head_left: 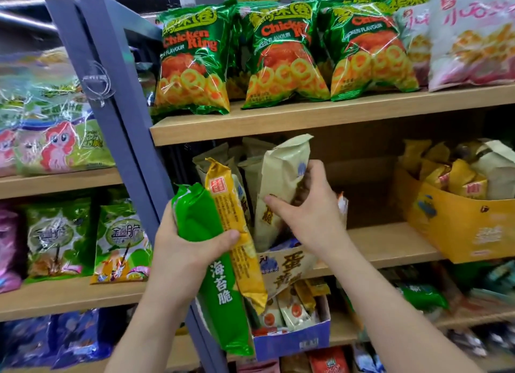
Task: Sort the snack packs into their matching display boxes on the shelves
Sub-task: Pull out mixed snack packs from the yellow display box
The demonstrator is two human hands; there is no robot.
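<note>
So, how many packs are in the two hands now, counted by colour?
Green pack: 1, in the left hand
Yellow pack: 1, also in the left hand
Beige pack: 1, in the right hand
Total: 3

2 hands [184, 250] [312, 216], 3 held snack packs [195, 216] [223, 194] [281, 172]

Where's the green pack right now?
In the head view, centre-left: the left hand grips the green pack with a yellow pack, before the blue shelf post; the beige pack in the right hand is just right of them.
</note>
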